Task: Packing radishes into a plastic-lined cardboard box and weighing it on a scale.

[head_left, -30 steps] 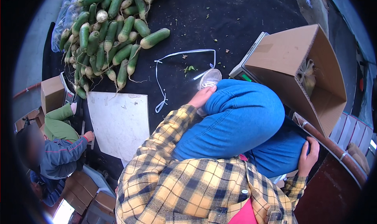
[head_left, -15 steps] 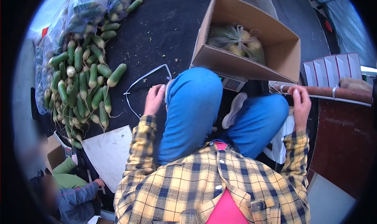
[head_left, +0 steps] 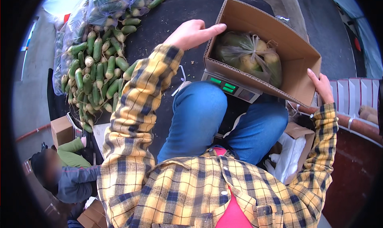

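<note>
An open cardboard box (head_left: 239,73) stands tilted on a digital scale (head_left: 244,94) with a lit green display. Inside it lies a clear plastic bag (head_left: 254,52), knotted at the top, holding several green-and-white radishes (head_left: 249,64). My left hand (head_left: 193,33) is at the box's left wall, its thumb over the rim and its other fingers curled outside. On the right wall, my right hand (head_left: 322,86) has its thumb at the rim; its fingers are partly hidden outside the box.
A heap of green radishes (head_left: 97,68) lies at the left, with filled clear bags (head_left: 107,4) behind it. A co-worker (head_left: 72,180) sits at the lower left. By my right leg is a white plastic bag (head_left: 288,154). A brown pipe (head_left: 343,121) runs at the right.
Both hands have moved to the box: the left rose from beside my knee to its left wall, the right moved from the pipe to its right wall. The scale's display has come into view.
</note>
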